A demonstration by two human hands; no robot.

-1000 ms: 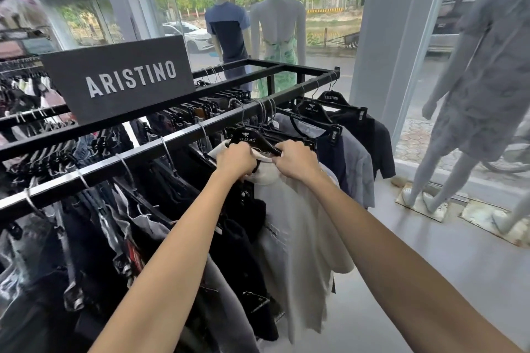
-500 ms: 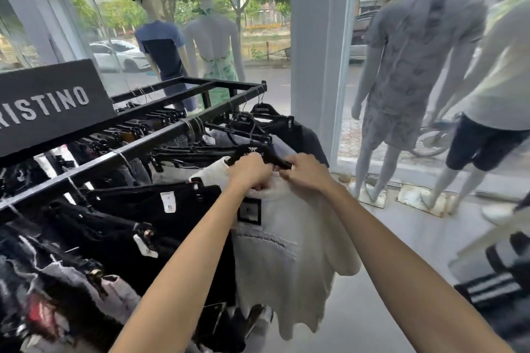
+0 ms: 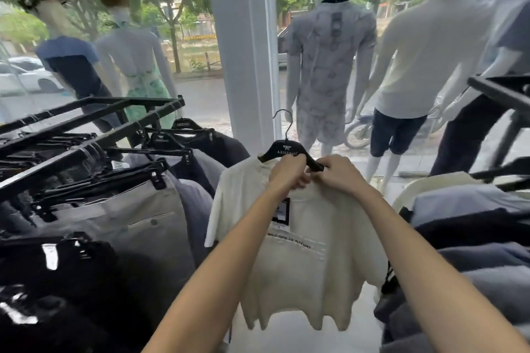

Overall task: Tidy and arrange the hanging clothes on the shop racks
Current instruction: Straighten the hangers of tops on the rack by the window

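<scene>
To the left of the hands stands the rack [image 3: 94,149], its rail crowded with trousers; a second rack [image 3: 499,91] edges in to their right. Between the two, hanging free below the hands, is the cream shirt [image 3: 298,260], clear of either rail. Its black hanger [image 3: 286,150] sits just above the hands, hook pointing up and caught on nothing. The left hand [image 3: 288,174] is clamped on the collar and hanger shoulder; the right hand [image 3: 339,174], touching it, is clamped on the hanger's right arm. To do this step well, I would keep the hanger level, seat the collar evenly on both shoulders, and only then lift the hook onto a rail where a gap shows.
</scene>
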